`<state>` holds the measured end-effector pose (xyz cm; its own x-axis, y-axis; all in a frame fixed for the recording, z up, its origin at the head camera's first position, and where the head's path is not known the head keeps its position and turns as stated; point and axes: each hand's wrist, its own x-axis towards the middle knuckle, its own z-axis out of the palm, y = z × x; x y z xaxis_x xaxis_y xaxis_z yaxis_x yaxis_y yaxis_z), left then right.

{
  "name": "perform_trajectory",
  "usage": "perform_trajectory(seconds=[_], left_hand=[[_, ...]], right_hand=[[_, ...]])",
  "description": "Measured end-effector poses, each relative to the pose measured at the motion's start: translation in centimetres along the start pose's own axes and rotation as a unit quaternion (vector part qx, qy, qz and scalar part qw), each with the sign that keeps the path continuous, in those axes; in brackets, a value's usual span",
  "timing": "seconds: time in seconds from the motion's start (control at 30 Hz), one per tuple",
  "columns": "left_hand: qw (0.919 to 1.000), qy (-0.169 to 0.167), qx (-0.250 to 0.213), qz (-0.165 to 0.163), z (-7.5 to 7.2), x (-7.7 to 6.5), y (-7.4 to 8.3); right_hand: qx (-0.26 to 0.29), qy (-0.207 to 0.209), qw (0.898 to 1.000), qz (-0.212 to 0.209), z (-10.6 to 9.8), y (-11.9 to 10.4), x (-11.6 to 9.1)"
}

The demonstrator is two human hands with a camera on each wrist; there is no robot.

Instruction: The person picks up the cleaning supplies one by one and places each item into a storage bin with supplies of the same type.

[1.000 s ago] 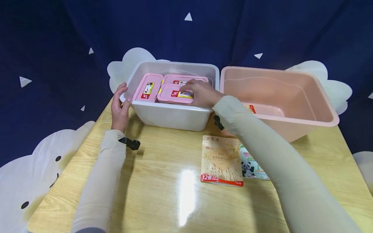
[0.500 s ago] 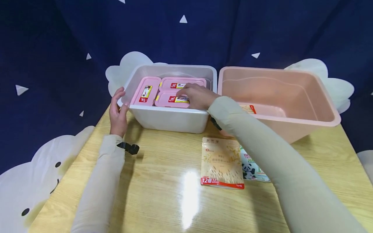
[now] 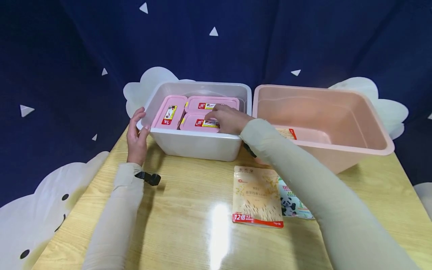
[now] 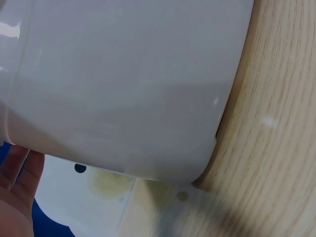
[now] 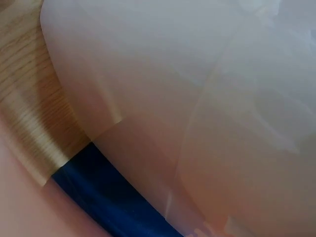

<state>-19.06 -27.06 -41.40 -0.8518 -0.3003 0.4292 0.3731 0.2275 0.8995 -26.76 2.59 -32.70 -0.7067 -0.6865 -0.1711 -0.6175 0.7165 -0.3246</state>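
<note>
In the head view three pink lidded boxes with red and yellow labels sit inside a white bin (image 3: 199,146). One box (image 3: 167,114) lies lengthwise along the left wall and another box (image 3: 193,104) crosses the back. My right hand (image 3: 231,119) reaches over the front rim, fingers curled over the right end of the front box (image 3: 191,122). My left hand (image 3: 136,147) rests at the bin's left rim, thumb near the front corner. The left wrist view shows its fingers (image 4: 30,170) lying along the bin's outer side. The right wrist view has only the bin's wall; the hand is hidden there.
A peach bin (image 3: 314,155) stands right beside the white one, with a pouch (image 3: 287,133) on its floor. On the wooden table (image 3: 182,210) lie a tan pouch (image 3: 258,198) and a panda-printed pouch (image 3: 294,205), partly under my right sleeve. A dark blue curtain (image 3: 243,41) hangs behind.
The front pink box has sunk lower in the white bin, uncovering more of the back box, with my right hand lowering along with it. My left hand stays at the rim. The view has tilted slightly.
</note>
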Motion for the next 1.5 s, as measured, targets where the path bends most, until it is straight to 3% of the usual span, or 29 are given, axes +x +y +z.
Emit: perform_trajectory(seconds=[0.3, 0.5, 0.8, 1.03, 1.3, 1.5], left_hand=[[1.0, -0.001, 0.007, 0.001, -0.1, 0.2, 0.3], [0.9999, -0.008, 0.001, -0.01, -0.1, -0.1, 0.1], [0.9997, -0.02, -0.013, -0.009, 0.2, 0.1, -0.1], [0.9996, -0.018, -0.007, -0.019, -0.3, -0.2, 0.0], [0.9994, -0.028, -0.009, -0.017, 0.0, -0.4, 0.2], [0.9999, -0.011, -0.008, -0.009, 0.0, -0.6, 0.0]], right_hand=[[-0.025, 0.002, 0.999, -0.024, 0.2, 0.2, 0.7], [-0.027, -0.012, 0.999, -0.019, 0.5, 0.2, 0.5], [-0.02, 0.006, 1.0, -0.021, 0.4, 0.1, 0.4], [-0.051, -0.006, 0.998, -0.024, 0.6, -0.1, 0.6], [-0.083, 0.018, 0.996, -0.042, 1.3, 0.4, 0.6], [-0.088, 0.031, 0.994, -0.064, 1.3, 0.5, 0.7]])
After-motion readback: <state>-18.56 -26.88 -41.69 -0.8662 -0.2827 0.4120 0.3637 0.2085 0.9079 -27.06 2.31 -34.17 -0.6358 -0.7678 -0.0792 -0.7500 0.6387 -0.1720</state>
